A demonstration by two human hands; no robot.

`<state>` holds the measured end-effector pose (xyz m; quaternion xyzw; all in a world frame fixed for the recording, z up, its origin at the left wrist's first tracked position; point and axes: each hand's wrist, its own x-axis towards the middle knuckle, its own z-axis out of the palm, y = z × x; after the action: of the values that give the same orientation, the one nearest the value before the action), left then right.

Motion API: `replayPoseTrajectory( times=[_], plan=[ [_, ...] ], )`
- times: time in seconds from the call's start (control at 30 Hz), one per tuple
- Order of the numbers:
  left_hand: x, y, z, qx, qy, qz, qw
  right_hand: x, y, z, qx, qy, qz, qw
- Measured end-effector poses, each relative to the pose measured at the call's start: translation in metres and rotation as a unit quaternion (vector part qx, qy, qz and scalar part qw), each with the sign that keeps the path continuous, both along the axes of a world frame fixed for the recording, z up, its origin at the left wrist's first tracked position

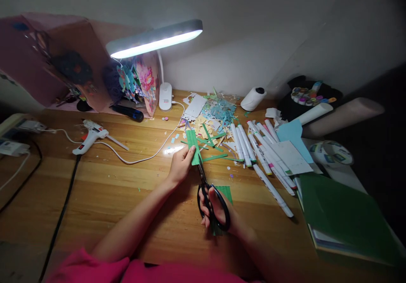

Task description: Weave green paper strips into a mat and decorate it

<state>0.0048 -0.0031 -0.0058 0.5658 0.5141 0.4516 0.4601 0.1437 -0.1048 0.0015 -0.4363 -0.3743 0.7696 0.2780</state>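
My left hand (181, 164) pinches a narrow piece of green paper (192, 141) that carries dark lines along its length. Black-handled scissors (226, 209) are in my right hand (218, 204), with thumb and fingers through the loops. Their blades reach the right edge of the green paper near my left thumb. Another green paper piece (226, 193) lies on the desk, partly covered by my right hand and the scissors. Thin green paper strips (215, 157) are scattered just beyond the scissors.
A heap of paper scraps (218, 111) lies at the back under a lit desk lamp (158, 39). Several markers (269, 185) spread out to the right, near a green folder (345, 219). On the left rests a white glue gun (90, 137) with cables. A pink box (63, 63) stands behind it.
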Motion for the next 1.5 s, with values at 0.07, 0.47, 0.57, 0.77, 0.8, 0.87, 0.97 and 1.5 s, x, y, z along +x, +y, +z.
replayPoseTrajectory(
  times=[0.07, 0.47, 0.57, 0.77, 0.8, 0.87, 0.97, 1.5],
  plan=[
    [0.000, 0.000, 0.000, -0.004, -0.003, 0.004, 1.000, -0.001, 0.000, 0.000, -0.001, -0.005, -0.003, 1.000],
    [0.002, 0.000, -0.003, -0.015, -0.019, 0.019, 1.000, 0.002, 0.002, -0.002, 0.018, -0.032, -0.007, 0.999],
    [0.002, 0.001, -0.004, -0.017, -0.021, 0.020, 0.999, 0.002, 0.002, -0.002, 0.018, -0.035, -0.010, 0.999],
    [0.004, -0.001, -0.001, -0.022, -0.018, 0.009, 1.000, -0.001, 0.004, 0.006, -0.011, -0.012, -0.009, 1.000],
    [0.005, -0.002, 0.000, -0.022, -0.018, 0.003, 1.000, -0.001, 0.005, 0.006, -0.017, -0.008, -0.010, 1.000],
    [0.006, -0.004, 0.002, -0.024, -0.019, -0.007, 1.000, -0.002, 0.005, 0.006, -0.024, -0.002, -0.014, 1.000],
    [0.008, -0.007, 0.004, -0.024, -0.024, -0.009, 0.999, -0.003, 0.006, 0.004, -0.029, 0.005, -0.019, 0.999],
    [0.012, -0.010, 0.004, -0.030, -0.050, -0.019, 0.998, -0.003, 0.006, 0.003, -0.026, 0.000, -0.038, 0.999]
  ],
)
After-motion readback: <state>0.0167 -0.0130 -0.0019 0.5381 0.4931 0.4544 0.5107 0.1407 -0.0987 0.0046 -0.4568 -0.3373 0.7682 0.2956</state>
